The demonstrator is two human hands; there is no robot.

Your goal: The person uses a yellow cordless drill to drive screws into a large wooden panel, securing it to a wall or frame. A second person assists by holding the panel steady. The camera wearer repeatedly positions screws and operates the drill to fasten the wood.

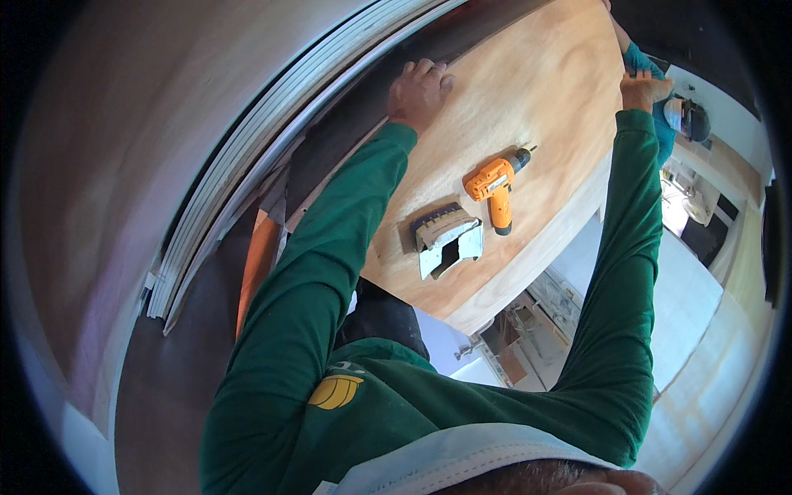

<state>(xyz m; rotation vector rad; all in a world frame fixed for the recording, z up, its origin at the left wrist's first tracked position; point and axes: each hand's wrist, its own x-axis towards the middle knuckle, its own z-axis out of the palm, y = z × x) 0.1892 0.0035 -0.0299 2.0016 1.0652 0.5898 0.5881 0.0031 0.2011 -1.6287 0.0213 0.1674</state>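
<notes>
A broad, light-brown plywood panel [561, 82] stretches out in front of me. My left hand [419, 92] is at its left edge, fingers curled over and the thumb on the face side. At the panel's right edge, my right hand [645, 91] grips it, with part of the fingers hidden. On the panel between my arms lies an orange cordless drill [493, 183] with a black chuck and a bit pointing up and right. Just nearer to me is a torn, open cardboard box [450, 239], white and dark.
Several long white boards [239, 136] lean in a stack on the left. Beyond the right edge is another person [660, 107] in a teal sleeve, cap and mask. Lower right, assorted materials [528, 330] lie below the panel. An orange board [257, 264] stands beside my left arm.
</notes>
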